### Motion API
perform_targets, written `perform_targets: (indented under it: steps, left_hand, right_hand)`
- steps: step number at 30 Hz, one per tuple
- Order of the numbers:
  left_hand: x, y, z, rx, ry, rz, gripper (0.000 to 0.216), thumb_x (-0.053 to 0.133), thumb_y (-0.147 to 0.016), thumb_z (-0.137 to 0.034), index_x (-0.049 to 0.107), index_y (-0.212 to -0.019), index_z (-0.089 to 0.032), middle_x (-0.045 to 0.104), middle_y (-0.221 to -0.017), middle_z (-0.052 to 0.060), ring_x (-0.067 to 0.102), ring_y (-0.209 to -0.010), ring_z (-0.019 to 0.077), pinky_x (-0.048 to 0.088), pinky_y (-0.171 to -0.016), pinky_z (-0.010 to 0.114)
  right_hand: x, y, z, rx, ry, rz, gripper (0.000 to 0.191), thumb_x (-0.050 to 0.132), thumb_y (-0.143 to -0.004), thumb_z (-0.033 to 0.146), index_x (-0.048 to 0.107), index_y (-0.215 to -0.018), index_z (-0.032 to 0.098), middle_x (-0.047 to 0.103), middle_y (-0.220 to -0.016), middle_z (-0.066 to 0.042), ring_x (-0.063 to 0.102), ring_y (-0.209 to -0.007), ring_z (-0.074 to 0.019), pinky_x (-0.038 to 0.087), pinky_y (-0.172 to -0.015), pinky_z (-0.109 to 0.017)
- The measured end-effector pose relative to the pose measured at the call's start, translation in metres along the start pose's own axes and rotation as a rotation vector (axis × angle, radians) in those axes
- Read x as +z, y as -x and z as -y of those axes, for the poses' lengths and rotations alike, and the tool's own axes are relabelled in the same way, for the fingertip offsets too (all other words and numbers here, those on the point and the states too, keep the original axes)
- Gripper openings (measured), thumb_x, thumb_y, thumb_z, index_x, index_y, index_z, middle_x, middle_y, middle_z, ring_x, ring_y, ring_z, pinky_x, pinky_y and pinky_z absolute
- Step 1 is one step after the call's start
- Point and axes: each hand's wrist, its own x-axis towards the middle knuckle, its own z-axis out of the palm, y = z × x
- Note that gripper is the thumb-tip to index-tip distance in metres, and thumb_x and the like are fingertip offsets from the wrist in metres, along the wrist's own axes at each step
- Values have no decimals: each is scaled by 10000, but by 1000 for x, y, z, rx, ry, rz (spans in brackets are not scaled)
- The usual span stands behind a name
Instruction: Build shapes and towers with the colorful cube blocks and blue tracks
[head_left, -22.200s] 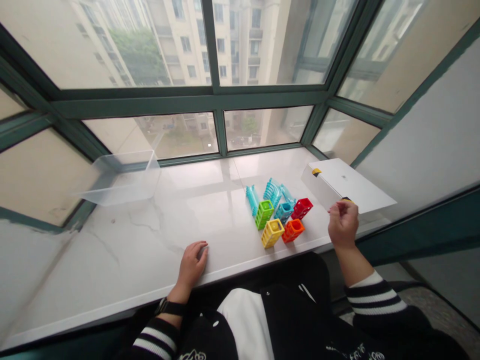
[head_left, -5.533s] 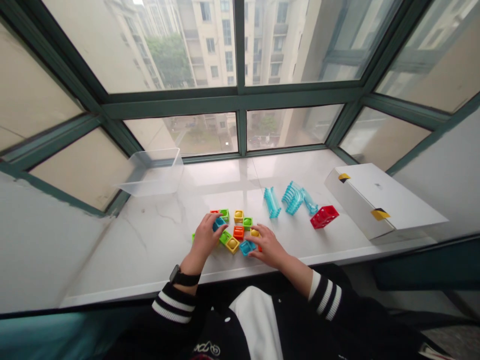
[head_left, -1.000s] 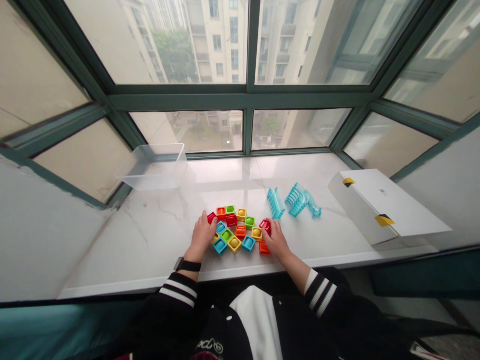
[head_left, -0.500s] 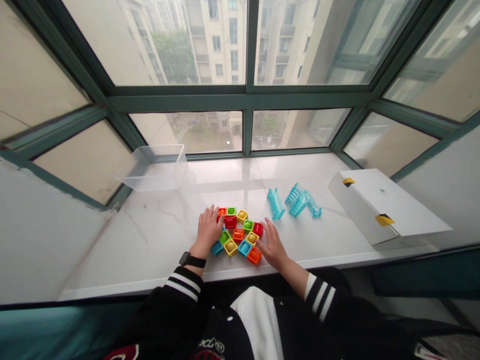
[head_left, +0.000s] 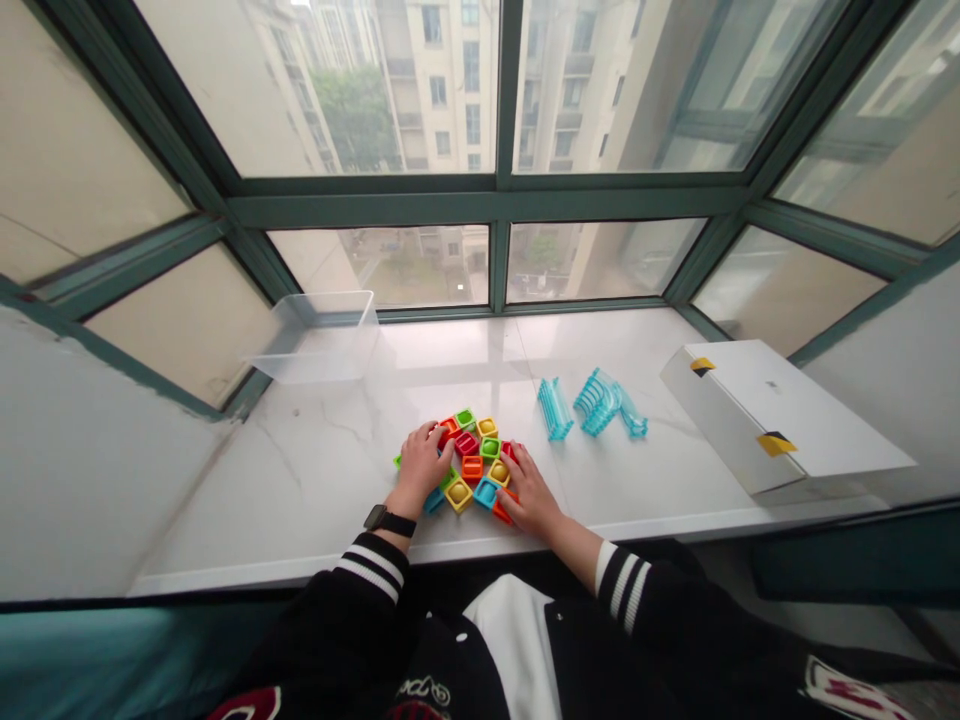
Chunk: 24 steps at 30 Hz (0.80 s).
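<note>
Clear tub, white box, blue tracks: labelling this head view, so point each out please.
Clear tub [head_left: 315,362], head view, front wall.
White box [head_left: 787,400], head view, top face.
Blue tracks [head_left: 598,400], head view, middle curved piece.

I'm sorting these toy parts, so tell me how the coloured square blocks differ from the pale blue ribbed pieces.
The coloured square blocks are opaque and many-coloured; the pale blue ribbed pieces are one translucent colour. The blocks are boxy; the ribbed pieces are long. The blocks sit packed between the left hand and right hand, which touch them; the ribbed pieces lie untouched. Both lie on the marble sill.
</note>
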Motion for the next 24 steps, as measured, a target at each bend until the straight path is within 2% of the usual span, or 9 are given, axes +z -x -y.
perform_targets:
  steps: [5,10,21,24]
  left_hand:
    - [0,-2,-1,79,38,9,437,560,-1008,-438,638,-1402,-267,581,-1515,120,537,-1356,338,425,-1161,512]
    - [0,-3,-2,64,12,19,478,565,-1006,-466,612,-1420,-233,635,-1358,131,590,-1193,317,470,-1074,475]
    - [-1,-9,-1,78,-35,10,352,575,-997,-461,637,-1238,-212,647,-1173,117,595,-1085,301,480,-994,438]
    - [-6,-9,-2,87,-37,-11,373,567,-997,-452,636,-1261,-198,657,-1179,130,594,-1113,313,475,-1019,459]
  right_hand:
    - [-1,0,0,-16,1,-2,748,634,-957,368,376,-1643,218,212,-1762,-142,174,-1633,-375,250,-1304,-616]
    - [-4,-4,-3,-72,-12,54,751,652,-934,349,410,-1627,190,244,-1751,-154,189,-1631,-366,257,-1307,-590]
    - [-6,-10,-6,-126,0,86,736,636,-946,364,406,-1625,198,271,-1743,-138,187,-1632,-348,260,-1308,-588]
    - [-5,-12,-4,-143,25,96,746,632,-949,375,391,-1630,186,268,-1745,-142,169,-1635,-348,248,-1310,-590]
